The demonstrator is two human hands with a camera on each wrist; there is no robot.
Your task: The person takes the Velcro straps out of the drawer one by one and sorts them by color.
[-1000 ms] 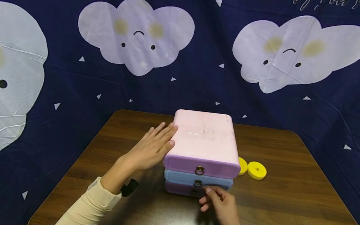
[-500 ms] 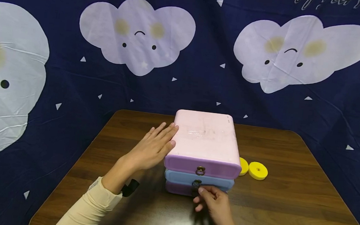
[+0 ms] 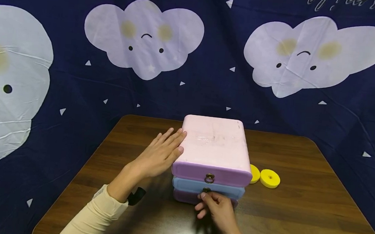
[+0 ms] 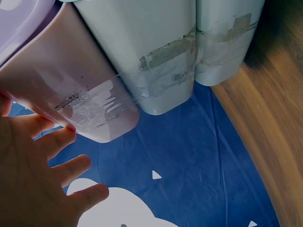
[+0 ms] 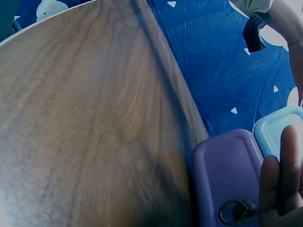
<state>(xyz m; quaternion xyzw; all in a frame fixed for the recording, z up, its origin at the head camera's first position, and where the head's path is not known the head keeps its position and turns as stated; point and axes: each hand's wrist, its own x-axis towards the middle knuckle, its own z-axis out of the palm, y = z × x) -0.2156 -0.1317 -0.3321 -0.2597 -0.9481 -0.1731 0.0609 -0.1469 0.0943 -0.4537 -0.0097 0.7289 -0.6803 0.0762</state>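
Note:
A small three-drawer chest with a pink top (image 3: 213, 143) stands mid-table in the head view. Its top drawer (image 3: 189, 172) is purple, the middle drawer (image 3: 186, 185) blue and the bottom drawer (image 3: 182, 196) purple. My left hand (image 3: 160, 154) rests flat with straight fingers against the chest's upper left edge. With thumb and index finger, my right hand (image 3: 221, 211) pinches the metal ring pull (image 3: 206, 189) of the blue drawer, hiding its lower part. In the right wrist view, the bottom drawer's ring (image 5: 232, 212) shows beside my other fingers (image 5: 270, 189). All drawers look closed.
Right of the chest lie two yellow discs (image 3: 270, 179) with small centre holes, one partly hidden behind the chest. The wooden table (image 3: 299, 216) ends at a dark blue cloth (image 3: 216, 93) printed with clouds.
My right hand has moved left along the drawer fronts, and its thumb and index finger have come onto the blue drawer's ring. The left hand stays on the chest.

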